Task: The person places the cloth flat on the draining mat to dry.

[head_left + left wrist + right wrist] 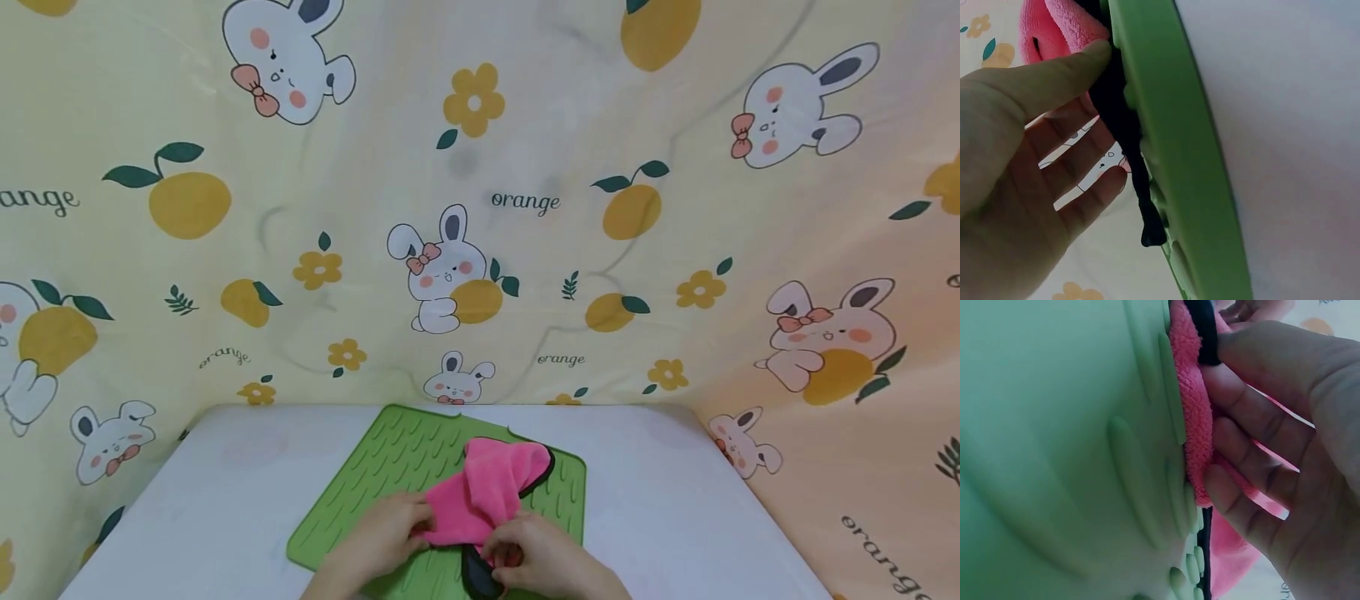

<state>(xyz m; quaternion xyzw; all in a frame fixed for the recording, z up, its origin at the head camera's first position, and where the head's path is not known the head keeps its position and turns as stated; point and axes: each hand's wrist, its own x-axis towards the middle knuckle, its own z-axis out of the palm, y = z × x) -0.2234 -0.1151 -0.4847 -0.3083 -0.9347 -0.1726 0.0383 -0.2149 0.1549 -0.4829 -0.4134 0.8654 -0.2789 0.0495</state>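
A crumpled pink cloth [480, 492] with black trim lies partly folded on a green ribbed mat [397, 458]. At its left edge, my left hand [382, 533] pinches the fabric. The left wrist view shows that thumb on the cloth's black border [1116, 94], fingers spread behind it. My right hand [543, 550] holds the near part, beside a black flap [480, 575] that hangs toward me. In the right wrist view, thumb and forefinger grip the black edging [1204, 331], while the other fingertips rest against the fluffy pink side [1191, 419].
Beneath the mat is a white table [652, 492]. A cream curtain [540, 250] printed with rabbits and oranges rises behind the table's far edge and along both sides. The mat lies turned at an angle, its raised rim showing.
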